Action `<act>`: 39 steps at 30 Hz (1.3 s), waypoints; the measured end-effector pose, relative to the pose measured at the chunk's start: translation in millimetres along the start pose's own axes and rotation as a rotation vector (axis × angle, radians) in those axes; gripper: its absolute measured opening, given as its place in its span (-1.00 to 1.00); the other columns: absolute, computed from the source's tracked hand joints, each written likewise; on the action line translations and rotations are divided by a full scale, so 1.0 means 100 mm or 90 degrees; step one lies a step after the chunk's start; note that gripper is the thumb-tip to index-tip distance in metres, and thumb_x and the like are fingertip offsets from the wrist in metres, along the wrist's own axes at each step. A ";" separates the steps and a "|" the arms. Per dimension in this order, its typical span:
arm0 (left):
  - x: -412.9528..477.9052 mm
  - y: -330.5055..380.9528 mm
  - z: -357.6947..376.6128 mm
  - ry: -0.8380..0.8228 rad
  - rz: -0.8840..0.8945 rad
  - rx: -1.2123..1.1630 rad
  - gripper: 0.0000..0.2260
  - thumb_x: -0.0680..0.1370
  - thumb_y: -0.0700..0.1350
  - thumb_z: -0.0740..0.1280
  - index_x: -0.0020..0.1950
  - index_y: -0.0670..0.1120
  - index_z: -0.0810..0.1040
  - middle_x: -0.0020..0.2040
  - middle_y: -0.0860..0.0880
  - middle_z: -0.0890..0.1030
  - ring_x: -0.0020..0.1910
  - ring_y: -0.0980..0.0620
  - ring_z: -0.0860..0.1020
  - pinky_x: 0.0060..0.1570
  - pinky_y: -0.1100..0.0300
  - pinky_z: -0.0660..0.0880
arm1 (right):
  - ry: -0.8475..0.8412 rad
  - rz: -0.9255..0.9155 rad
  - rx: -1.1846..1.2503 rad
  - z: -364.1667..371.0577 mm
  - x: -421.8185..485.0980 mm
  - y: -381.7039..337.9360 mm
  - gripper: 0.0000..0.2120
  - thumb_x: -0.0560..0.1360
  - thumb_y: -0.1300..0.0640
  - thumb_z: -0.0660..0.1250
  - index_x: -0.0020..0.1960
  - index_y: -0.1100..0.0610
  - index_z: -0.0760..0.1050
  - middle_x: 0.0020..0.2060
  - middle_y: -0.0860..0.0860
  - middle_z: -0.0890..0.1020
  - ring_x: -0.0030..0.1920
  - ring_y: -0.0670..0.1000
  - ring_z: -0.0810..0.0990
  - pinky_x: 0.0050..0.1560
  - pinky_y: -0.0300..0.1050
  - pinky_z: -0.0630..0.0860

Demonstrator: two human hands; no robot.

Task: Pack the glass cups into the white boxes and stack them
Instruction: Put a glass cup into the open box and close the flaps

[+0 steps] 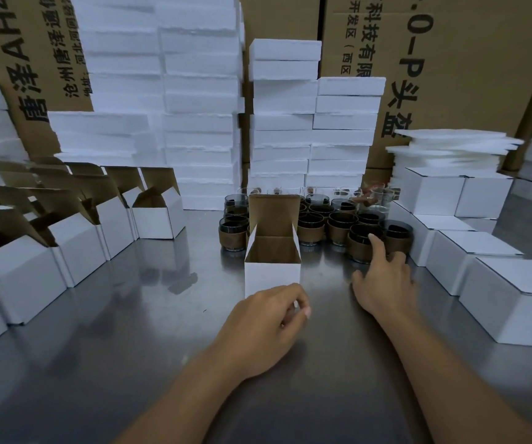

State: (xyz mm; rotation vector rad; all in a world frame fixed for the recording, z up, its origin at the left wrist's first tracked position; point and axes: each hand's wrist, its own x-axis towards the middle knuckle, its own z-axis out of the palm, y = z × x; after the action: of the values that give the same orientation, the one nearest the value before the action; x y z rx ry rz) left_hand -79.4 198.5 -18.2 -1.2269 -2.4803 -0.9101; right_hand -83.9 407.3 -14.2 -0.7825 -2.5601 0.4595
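glass cups (311, 232) in brown sleeves stand crowded at the back of the steel desk (130, 347), just behind and to the right of an open white box (272, 277). its lid flap stands up, so the empty mouth is free for loading. the right grip (383, 283) is released, fingers spread, forefinger touching the nearest cup (359, 251), probably to draw it out. the left grip (267, 318) curls at the box's near wall, seemingly to steady it; whether it pinches the card i cannot tell. closed boxes (482, 261) sit to the right, ready for stacking.
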 end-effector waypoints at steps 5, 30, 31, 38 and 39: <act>0.00 -0.02 0.01 0.002 -0.015 -0.012 -0.89 0.57 -0.01 0.21 -0.14 0.19 0.38 -0.35 0.20 0.42 -0.28 0.22 0.41 -0.35 0.39 0.26 | 0.102 -0.028 0.078 -0.02 -0.01 0.00 -0.58 0.47 0.15 0.34 0.26 0.10 0.27 0.32 0.20 0.27 0.21 0.25 0.39 0.17 0.15 0.40; 0.02 0.19 -0.22 0.110 -0.259 -0.665 -0.57 0.50 0.20 0.13 0.06 -0.11 0.53 -0.30 -0.06 0.59 -0.37 0.06 0.56 -0.35 0.19 0.52 | -0.336 0.036 1.012 -0.49 -0.90 -0.59 -0.61 0.20 -0.13 0.41 -0.12 0.13 0.63 -0.26 0.05 0.67 -0.28 -0.08 0.60 -0.27 -0.28 0.49; 0.01 0.18 -0.21 0.097 -0.261 -0.651 -0.52 0.44 0.26 0.13 0.05 -0.09 0.54 -0.30 -0.06 0.60 -0.36 0.06 0.57 -0.33 0.20 0.52 | -0.338 0.046 1.016 -0.47 -0.92 -0.60 -0.65 0.21 -0.13 0.40 -0.19 0.13 0.66 -0.29 0.05 0.66 -0.30 -0.07 0.60 -0.27 -0.27 0.50; -0.02 0.10 -0.13 0.071 -0.286 -0.576 -0.58 0.48 0.27 0.08 0.05 0.00 0.51 -0.27 0.00 0.61 -0.33 0.11 0.57 -0.24 0.16 0.53 | -0.321 0.095 1.012 -0.33 -0.94 -0.62 -0.47 0.32 -0.12 0.36 0.06 0.29 0.56 -0.20 0.20 0.66 -0.26 0.05 0.65 -0.34 -0.16 0.57; -0.02 0.09 -0.13 0.074 -0.293 -0.572 -0.60 0.52 0.24 0.07 0.05 0.01 0.51 -0.27 0.00 0.61 -0.33 0.11 0.57 -0.25 0.17 0.53 | -0.319 0.101 1.010 -0.33 -0.94 -0.63 -0.45 0.34 -0.11 0.35 0.12 0.31 0.52 -0.17 0.21 0.65 -0.23 0.06 0.65 -0.33 -0.15 0.57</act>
State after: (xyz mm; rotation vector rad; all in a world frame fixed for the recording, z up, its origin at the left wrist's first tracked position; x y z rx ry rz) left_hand -71.7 193.8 -5.2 -0.7101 -2.3242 -2.2978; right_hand -25.7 308.1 12.7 -0.1983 -1.5410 2.4410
